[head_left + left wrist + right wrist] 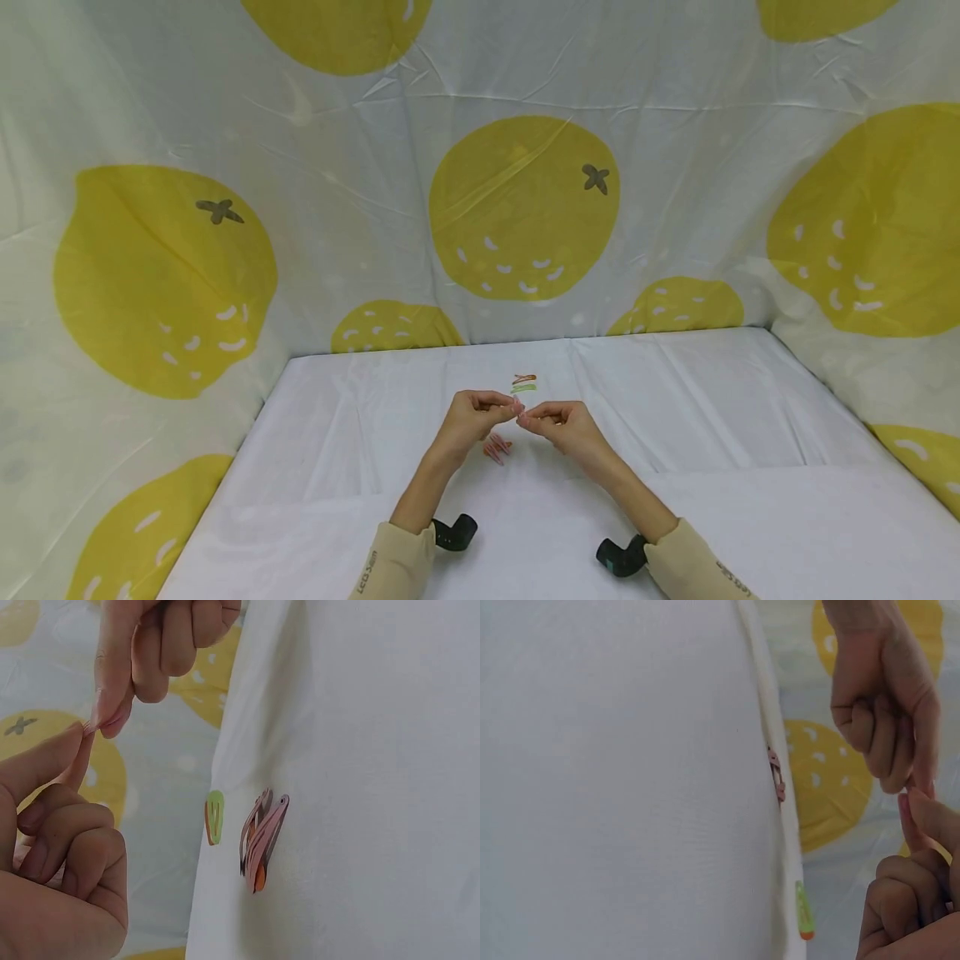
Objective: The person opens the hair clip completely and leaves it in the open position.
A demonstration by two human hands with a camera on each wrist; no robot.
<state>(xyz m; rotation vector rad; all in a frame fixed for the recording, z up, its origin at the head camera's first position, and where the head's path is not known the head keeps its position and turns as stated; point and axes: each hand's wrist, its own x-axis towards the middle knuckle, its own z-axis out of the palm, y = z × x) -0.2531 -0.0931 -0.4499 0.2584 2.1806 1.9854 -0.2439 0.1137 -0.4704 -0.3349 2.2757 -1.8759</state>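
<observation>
Both hands meet over the table, fingertip to fingertip. Between thumb and forefinger, my left hand [467, 423] pinches one end of a small pink hair clip [90, 729], mostly hidden by the fingers. From the other side my right hand [573, 429] pinches it too, its remaining fingers curled in. Below the left hand lies a small pile of pink and orange snap hair clips [497, 448], overlapping one another. Beyond the hands, a green hair clip [523, 387] and an orange hair clip [525, 378] lie side by side.
A white cloth covers the table [750, 517]. Behind it and at the sides hangs a curtain [360, 208] printed with yellow lemons. Black camera mounts [455, 533] sit at both wrists, by the beige sleeves [397, 562].
</observation>
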